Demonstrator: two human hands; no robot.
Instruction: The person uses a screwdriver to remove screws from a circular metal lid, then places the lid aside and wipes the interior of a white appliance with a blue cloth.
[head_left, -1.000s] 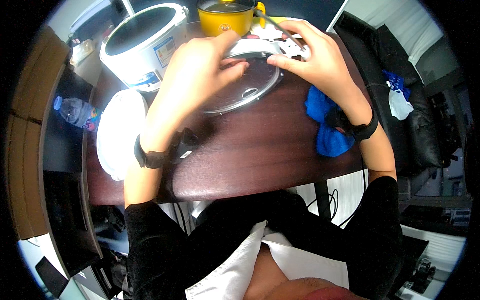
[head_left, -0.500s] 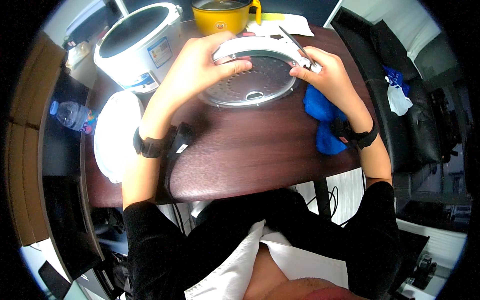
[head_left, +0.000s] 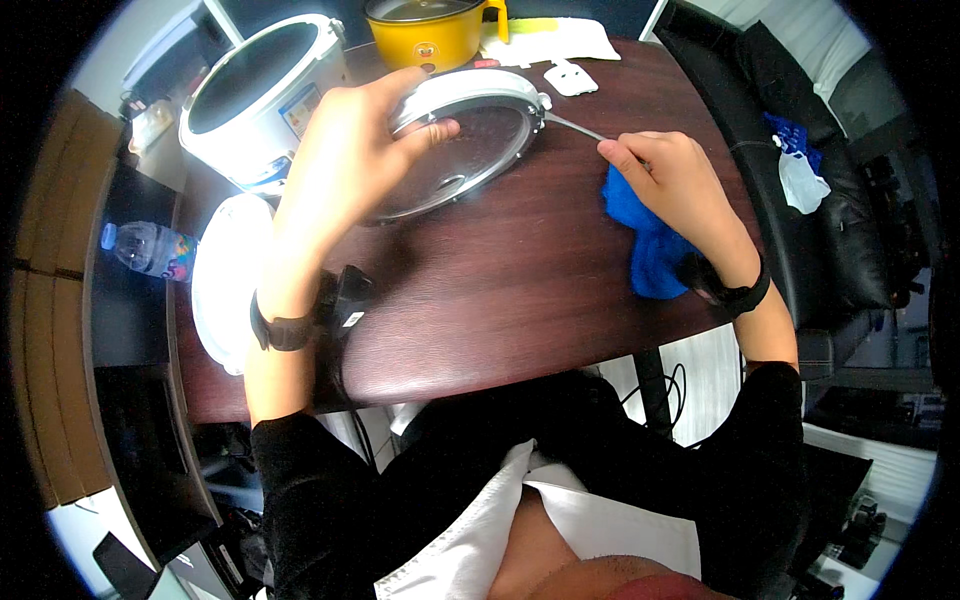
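My left hand (head_left: 370,135) grips the raised white rim of a rice cooker lid (head_left: 470,85), thumb over the edge. The lid's round metal inner plate (head_left: 485,145) faces me, tilted. My right hand (head_left: 665,170) is closed round a slim metal tool (head_left: 575,125). The tool's far end meets the lid's right edge beside a small white tab; its kind is hidden by my fingers. Under my right wrist lies a blue cloth (head_left: 655,255). A small white plastic piece (head_left: 570,78) rests on the table behind the lid.
The white rice cooker body (head_left: 235,130) stands open at the back left, with a white oval cover (head_left: 225,290) in front of it. Farther back are a yellow pot (head_left: 425,40) and a white sheet (head_left: 560,40). A water bottle (head_left: 150,250) lies left of the dark table (head_left: 500,300).
My left hand has moved the lid left and tilted it. My right hand has come off the lid's edge and swung the tool round to touch it. The white plastic piece has come into sight.
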